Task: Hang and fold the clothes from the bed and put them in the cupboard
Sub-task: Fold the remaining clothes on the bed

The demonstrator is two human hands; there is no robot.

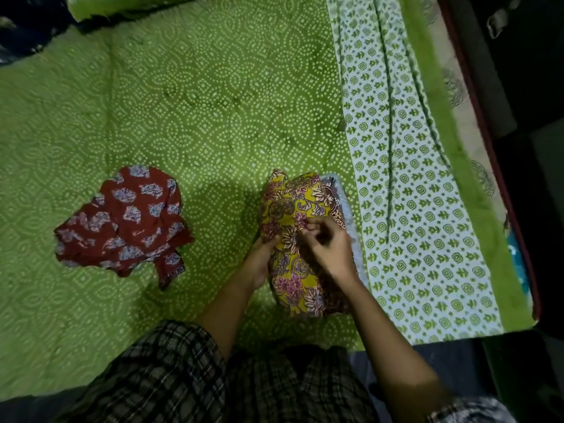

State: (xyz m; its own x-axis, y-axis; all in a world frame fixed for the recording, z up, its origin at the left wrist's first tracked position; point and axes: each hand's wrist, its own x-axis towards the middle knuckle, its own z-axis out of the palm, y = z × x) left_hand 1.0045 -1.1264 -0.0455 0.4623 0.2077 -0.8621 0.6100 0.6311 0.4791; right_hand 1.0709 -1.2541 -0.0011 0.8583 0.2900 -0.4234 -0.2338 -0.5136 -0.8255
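A yellow floral garment lies bunched on the green bed sheet, near the bed's front right. My left hand grips its left side from below, fingers curled into the cloth. My right hand pinches the fabric on top, fingers bent over the middle of the bundle. A pale grey-blue cloth peeks out from under the yellow one at its right edge. A dark red garment with pale floral prints lies crumpled on the sheet to the left, apart from both hands.
The sheet's white border with green motifs runs down the right side of the bed. Beyond it a dark red bed frame edge and dark floor show. Dark cloth sits at the far left corner.
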